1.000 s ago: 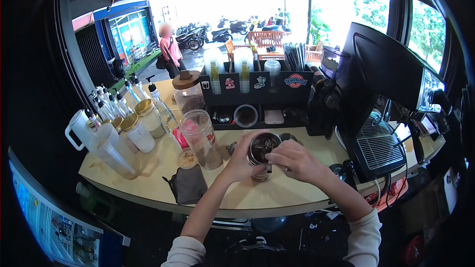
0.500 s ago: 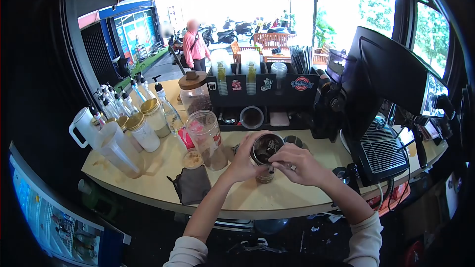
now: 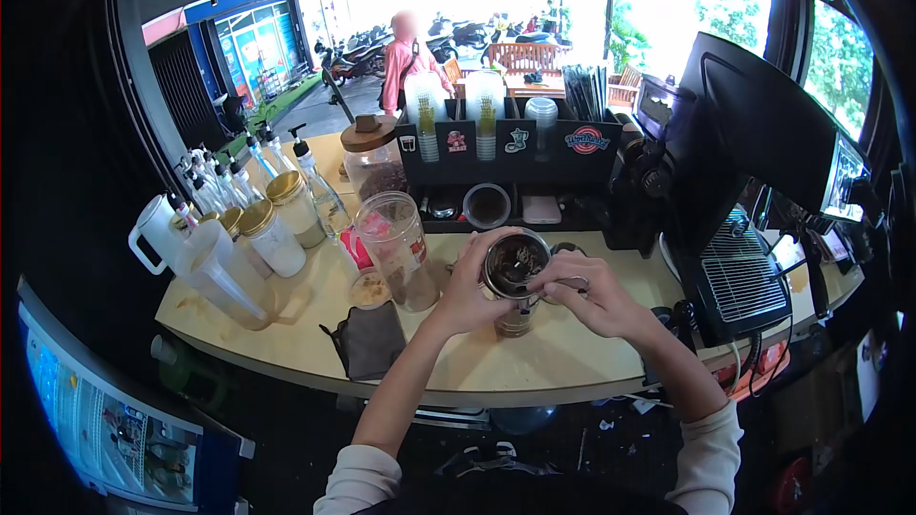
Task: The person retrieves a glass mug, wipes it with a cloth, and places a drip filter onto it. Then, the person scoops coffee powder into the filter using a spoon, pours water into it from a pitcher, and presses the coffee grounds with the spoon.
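A round metal-rimmed cup point(image 3: 516, 261) with dark contents is tilted towards me over the counter. My left hand point(image 3: 467, 291) is wrapped round its left side. At its right rim my right hand point(image 3: 592, 298) pinches a small metal spoon point(image 3: 573, 282), whose far end I cannot make out. Just below the cup stands a small glass point(image 3: 515, 323), partly covered by it. To the left is a tall clear container point(image 3: 398, 253) with brownish contents, beside a dark folded cloth point(image 3: 373, 341).
Jars point(image 3: 271, 238), pump bottles point(image 3: 318, 181) and a clear pitcher point(image 3: 224, 277) stand at the left. A black organizer point(image 3: 506, 154) with cups runs along the back. An espresso machine point(image 3: 739, 281) is at the right. A person point(image 3: 405, 67) stands outside.
The person outside has moved right, behind the stacked cups. My right hand has shifted slightly at the cup's rim, and metal now shows between its fingers. The view has shifted a little.
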Demonstrator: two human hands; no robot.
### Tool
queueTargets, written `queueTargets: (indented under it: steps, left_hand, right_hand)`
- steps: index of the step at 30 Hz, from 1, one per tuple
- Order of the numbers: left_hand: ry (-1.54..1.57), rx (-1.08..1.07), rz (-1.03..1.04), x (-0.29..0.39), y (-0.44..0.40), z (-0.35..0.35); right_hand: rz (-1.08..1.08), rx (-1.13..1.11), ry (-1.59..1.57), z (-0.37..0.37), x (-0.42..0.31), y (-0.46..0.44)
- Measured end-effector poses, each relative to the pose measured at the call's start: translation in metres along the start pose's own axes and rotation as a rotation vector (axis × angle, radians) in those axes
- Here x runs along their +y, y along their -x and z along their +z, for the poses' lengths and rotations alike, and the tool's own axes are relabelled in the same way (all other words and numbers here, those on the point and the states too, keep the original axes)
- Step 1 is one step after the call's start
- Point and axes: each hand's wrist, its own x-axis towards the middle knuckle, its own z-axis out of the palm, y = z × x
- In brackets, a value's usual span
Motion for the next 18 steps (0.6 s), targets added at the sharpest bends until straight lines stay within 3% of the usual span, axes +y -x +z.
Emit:
queueTargets:
  steps: [9, 18]
  left_hand:
    - [-0.144, 0.012, 0.056, -0.001, 0.001, -0.002]
    - [-0.254, 0.013, 0.069, 0.002, 0.002, -0.001]
  right_hand:
    - [0.108, 0.056, -0.067, -0.001, 0.0, 0.001]
    - [-0.07, 0.094, 0.28, -0.003, -0.012, 0.001]
